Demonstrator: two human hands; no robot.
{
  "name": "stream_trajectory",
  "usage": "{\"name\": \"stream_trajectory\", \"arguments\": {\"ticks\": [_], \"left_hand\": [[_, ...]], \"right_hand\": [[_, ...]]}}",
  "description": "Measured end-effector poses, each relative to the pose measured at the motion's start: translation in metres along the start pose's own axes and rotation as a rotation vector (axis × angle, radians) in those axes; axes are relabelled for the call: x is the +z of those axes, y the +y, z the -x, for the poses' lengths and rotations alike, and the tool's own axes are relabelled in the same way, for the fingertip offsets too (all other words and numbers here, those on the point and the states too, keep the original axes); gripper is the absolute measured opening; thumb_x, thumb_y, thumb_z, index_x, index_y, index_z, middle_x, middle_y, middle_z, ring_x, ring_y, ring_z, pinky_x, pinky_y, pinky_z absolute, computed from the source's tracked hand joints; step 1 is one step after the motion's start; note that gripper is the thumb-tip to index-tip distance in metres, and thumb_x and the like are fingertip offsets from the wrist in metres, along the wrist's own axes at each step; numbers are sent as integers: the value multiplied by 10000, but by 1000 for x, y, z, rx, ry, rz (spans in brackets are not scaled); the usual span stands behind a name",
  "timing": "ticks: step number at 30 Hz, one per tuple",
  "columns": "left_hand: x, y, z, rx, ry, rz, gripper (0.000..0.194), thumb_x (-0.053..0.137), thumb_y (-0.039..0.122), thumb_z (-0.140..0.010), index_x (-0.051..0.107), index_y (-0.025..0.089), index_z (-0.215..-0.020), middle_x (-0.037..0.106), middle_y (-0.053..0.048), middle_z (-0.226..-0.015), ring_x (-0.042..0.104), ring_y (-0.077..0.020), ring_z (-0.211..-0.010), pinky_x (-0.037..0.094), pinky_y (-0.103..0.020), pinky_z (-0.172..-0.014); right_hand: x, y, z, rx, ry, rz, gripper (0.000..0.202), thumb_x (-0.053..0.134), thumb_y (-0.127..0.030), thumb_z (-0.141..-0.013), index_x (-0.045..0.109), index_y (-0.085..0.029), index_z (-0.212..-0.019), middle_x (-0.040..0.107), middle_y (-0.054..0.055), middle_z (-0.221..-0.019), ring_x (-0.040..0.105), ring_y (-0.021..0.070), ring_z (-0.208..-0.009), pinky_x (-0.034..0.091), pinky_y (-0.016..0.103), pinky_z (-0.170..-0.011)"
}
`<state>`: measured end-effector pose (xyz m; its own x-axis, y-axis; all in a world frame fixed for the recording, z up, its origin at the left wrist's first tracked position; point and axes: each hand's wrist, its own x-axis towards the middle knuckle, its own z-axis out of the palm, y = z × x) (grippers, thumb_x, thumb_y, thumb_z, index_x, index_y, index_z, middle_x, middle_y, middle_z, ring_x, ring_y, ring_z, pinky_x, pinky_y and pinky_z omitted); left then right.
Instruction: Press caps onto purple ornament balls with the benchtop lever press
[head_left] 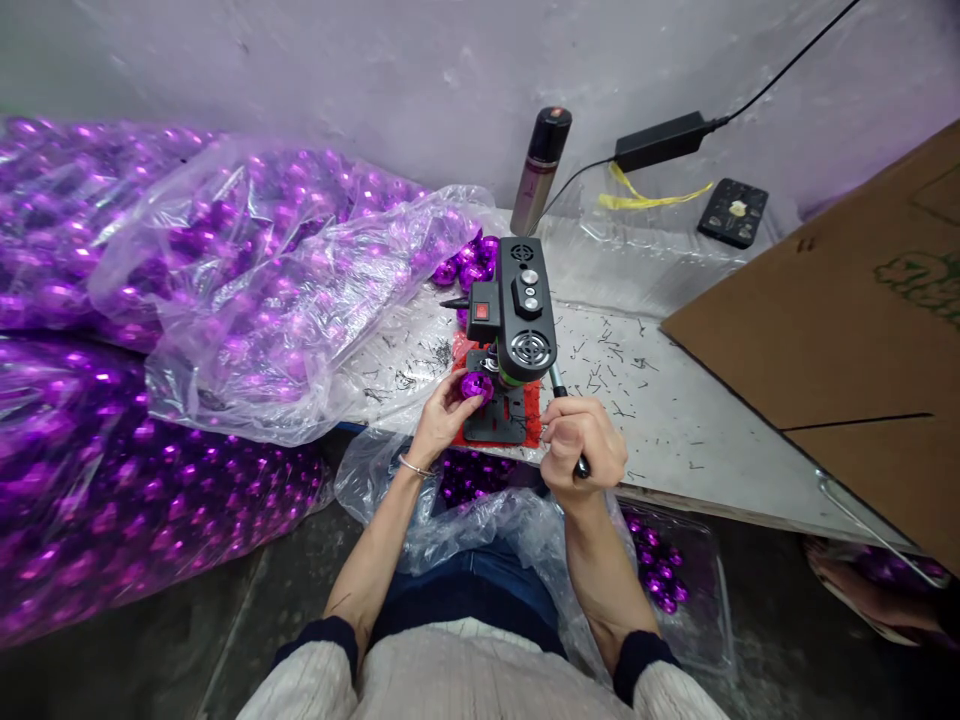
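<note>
Under the front of a black bench machine [528, 310], my left hand [442, 415] pinches a shiny purple ball [477, 387] between thumb and fingers. My right hand [583, 445] is wrapped round the black-gripped lever [559, 388] on the machine's right side. The machine's base plate [495, 425] rests on a red mat [532, 425] at the table's front edge. More purple balls [472, 265] lie behind the machine to the left, at the mouth of a clear bag.
Large clear bags of purple balls [97, 450] fill the left. A dark bottle [541, 170], a power adapter [660, 141] and a black tray [733, 212] are at the back. A cardboard box [847, 330] stands right. Dark scraps litter the white table [660, 420].
</note>
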<state>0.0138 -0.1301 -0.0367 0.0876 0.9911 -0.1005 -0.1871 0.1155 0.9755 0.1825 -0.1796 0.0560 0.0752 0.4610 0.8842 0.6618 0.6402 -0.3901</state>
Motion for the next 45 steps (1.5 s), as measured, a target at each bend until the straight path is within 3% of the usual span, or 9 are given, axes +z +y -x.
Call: {"name": "stream_trajectory", "arguments": {"ticks": [5,10,14,24,35,45], "left_hand": [[8,0,3,13,-54,-112,687,864,428,-741,618,199,-1340,709,-102,-1305,697,-272,-1177,497,-444,-1125],[10,5,3,214,-62,-423,585,867,378,-741,687,201,-1269,700,-121,-1322,642,-314,-1267,457,-471,-1164],[12,4,-2,280,-90,-546,551,855,375,-757,706,205,-1259,673,-138,-1348,610,-327,-1300,452,-480,-1165],[21,-23,0,370,-41,-488,606,811,460,-804,642,236,-1341,682,-118,-1358,606,-320,-1316,385,-522,-1209],[20,-27,-1,367,-21,-522,617,854,462,-763,666,242,-1308,697,-113,-1342,612,-328,-1311,364,-542,-1216],[19,-29,-1,434,-34,-498,597,834,457,-796,661,241,-1325,698,-125,-1336,629,-323,-1295,362,-549,-1214]], "right_hand": [[0,0,-1,1,-7,-1,256,482,-146,-974,528,-218,-733,634,-3,-682,594,114,-622,440,253,-561],[0,0,-1,-5,-14,8,247,478,-153,-976,534,-220,-745,634,-5,-684,592,111,-616,438,250,-549],[-1,-1,-1,3,-17,9,244,485,-157,-971,545,-220,-743,644,-4,-689,597,111,-612,441,251,-546],[-1,2,6,0,-27,20,235,487,-169,-970,551,-223,-751,654,5,-702,616,122,-630,450,257,-555],[11,16,38,-29,27,-19,293,401,-238,-1016,538,-233,-757,632,5,-706,591,132,-596,499,298,-603],[19,18,47,-36,110,-3,318,402,-260,-1036,527,-227,-746,630,-13,-680,577,121,-578,529,334,-698]]}}
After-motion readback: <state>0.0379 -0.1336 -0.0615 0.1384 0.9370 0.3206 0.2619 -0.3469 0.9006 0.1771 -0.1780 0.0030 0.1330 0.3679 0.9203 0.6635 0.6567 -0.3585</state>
